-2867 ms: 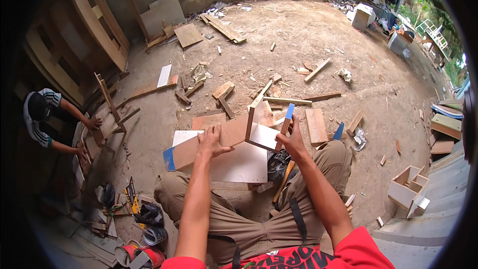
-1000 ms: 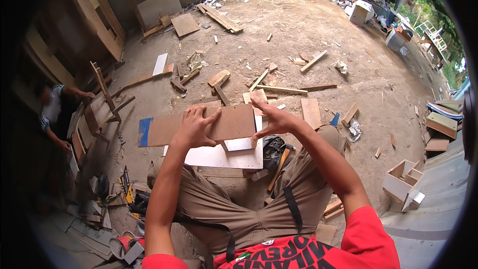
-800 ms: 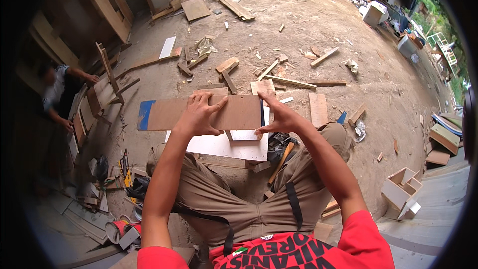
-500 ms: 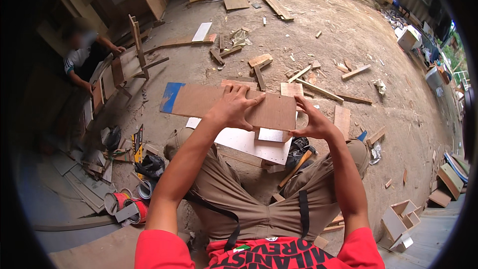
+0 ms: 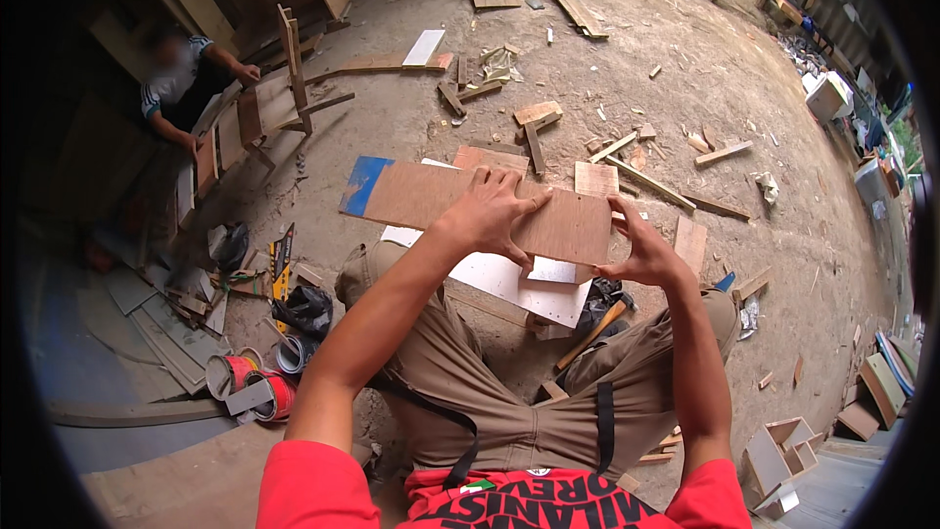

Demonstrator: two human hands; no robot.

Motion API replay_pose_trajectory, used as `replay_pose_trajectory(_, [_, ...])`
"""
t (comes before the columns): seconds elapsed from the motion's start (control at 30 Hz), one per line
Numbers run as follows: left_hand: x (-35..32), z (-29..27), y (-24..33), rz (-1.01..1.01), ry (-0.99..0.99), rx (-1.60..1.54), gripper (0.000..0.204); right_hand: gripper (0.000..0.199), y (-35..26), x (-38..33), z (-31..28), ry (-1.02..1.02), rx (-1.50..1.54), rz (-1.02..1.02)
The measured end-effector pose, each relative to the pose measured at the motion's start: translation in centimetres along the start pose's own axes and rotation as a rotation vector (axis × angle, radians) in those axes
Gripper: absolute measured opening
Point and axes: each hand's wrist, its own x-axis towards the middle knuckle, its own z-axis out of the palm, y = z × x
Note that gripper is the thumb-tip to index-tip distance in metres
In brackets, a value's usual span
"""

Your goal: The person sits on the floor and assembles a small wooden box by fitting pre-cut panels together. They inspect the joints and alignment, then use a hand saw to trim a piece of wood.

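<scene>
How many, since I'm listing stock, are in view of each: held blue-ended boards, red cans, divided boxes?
Held blue-ended board: 1
Red cans: 2
Divided box: 1
Total: 4

The long brown wooden board (image 5: 565,222) I hold looks matt, its blue end band (image 5: 366,186) smooth. The flat white panel (image 5: 490,277) beneath has a faint sheen. My brown cloth trousers (image 5: 499,426) are matt and creased, the crumpled black plastic bag (image 5: 305,312) glossy, the brown earth ground (image 5: 646,108) rough.
</scene>
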Motion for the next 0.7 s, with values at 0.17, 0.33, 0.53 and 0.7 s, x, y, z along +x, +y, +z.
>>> replay_pose_trajectory(0.17, [-0.1,-0.1,0.0,0.005,-0.007,-0.017,0.11,0.12,-0.3,0.0,0.0,-0.013,-0.024,0.014])
replay_pose_trajectory(0.33, [0.0,0.6,-0.4,0.001,-0.007,-0.066,0.107,0.123,0.5,0.6,1.1,0.078,-0.019,-0.09])
replay_pose_trajectory(0.53, [0.3,-0.7,-0.4,0.024,-0.091,-0.087,0.105,0.128,-0.4,0.3,1.9,0.1,-0.068,0.007])
replay_pose_trajectory(0.7, [0.5,-1.2,-0.2,0.026,-0.122,-0.075,0.104,0.128,-0.2,0.0,2.2,0.119,-0.096,-0.002])
